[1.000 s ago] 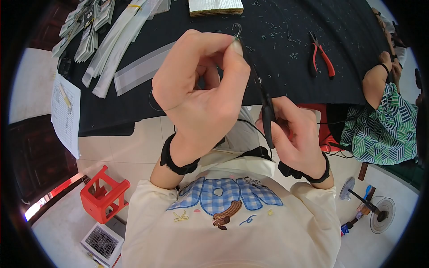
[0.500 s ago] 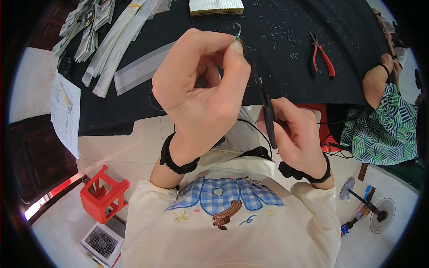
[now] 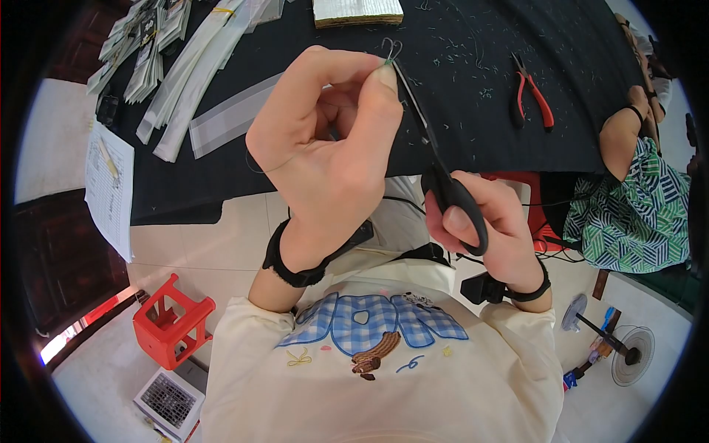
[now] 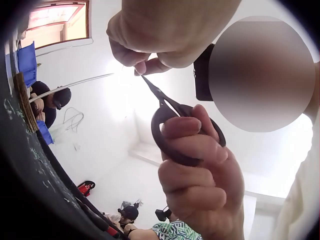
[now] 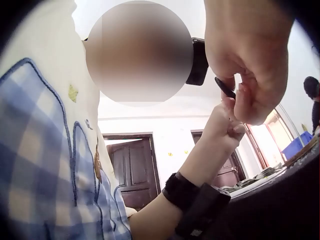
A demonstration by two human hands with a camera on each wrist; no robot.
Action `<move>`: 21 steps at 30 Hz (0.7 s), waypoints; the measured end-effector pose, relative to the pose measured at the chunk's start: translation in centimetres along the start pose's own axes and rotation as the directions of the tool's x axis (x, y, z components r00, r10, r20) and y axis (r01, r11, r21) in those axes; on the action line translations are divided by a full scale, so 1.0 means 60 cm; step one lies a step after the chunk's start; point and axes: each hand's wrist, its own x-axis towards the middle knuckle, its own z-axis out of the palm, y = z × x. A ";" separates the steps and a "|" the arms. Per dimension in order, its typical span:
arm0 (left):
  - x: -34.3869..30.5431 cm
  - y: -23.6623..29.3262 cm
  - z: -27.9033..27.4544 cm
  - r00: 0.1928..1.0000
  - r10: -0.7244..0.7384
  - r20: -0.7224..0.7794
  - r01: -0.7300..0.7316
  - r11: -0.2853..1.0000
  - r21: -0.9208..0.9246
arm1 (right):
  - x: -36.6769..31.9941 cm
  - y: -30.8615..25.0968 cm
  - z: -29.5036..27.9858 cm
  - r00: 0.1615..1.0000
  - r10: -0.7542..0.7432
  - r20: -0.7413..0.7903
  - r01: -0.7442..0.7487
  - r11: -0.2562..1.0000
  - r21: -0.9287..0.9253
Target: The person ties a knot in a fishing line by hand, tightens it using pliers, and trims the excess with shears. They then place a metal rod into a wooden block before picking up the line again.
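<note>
My left hand pinches small metal fishhooks between thumb and forefinger, with their bends sticking up past the fingertips. A bit of green thread shows at the pinch, and a thin line hangs by the side of the hand. In my right hand are black-handled scissors, fingers and thumb in the loops. Their slim blades point up to the left fingertips, right beside the hooks. From the left wrist view, the scissors stand with blades close together and their tip near the left fingertips.
Red-handled pliers lie on the black tablecloth among scattered thread clippings. Clear plastic sleeves and bundled packets are at the left, near a paper sheet. A foil-topped block sits at the back. Another person's knee is at right.
My right hand has turned, so the scissors' handle loop now faces up and sits lower. The left hand has shifted slightly left, and the hooks have turned to show two bends.
</note>
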 end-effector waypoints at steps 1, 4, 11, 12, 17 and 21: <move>0.000 -0.001 -0.001 1.000 0.005 0.009 -0.005 1.000 0.007 | 0.000 0.000 -0.001 0.999 -0.001 0.048 -0.004 0.995 0.103; 0.000 -0.002 -0.003 1.000 0.015 0.012 -0.015 1.000 -0.015 | -0.001 -0.003 0.003 0.999 0.011 0.042 -0.017 0.988 0.152; 0.001 -0.006 -0.004 0.998 0.059 0.011 -0.059 0.998 -0.012 | -0.002 -0.015 0.003 0.992 0.079 0.094 -0.097 0.974 0.203; 0.001 -0.007 -0.004 0.997 0.076 0.014 -0.076 0.997 -0.007 | -0.003 -0.016 0.003 0.989 0.102 0.111 -0.126 0.962 0.241; -0.002 -0.009 -0.001 0.990 0.138 -0.003 -0.138 0.990 0.038 | -0.005 -0.017 0.005 0.984 0.117 0.133 -0.153 0.941 0.303; -0.003 -0.009 0.000 0.981 0.191 0.007 -0.191 0.976 0.108 | -0.004 -0.017 0.004 0.986 0.118 0.115 -0.145 0.953 0.265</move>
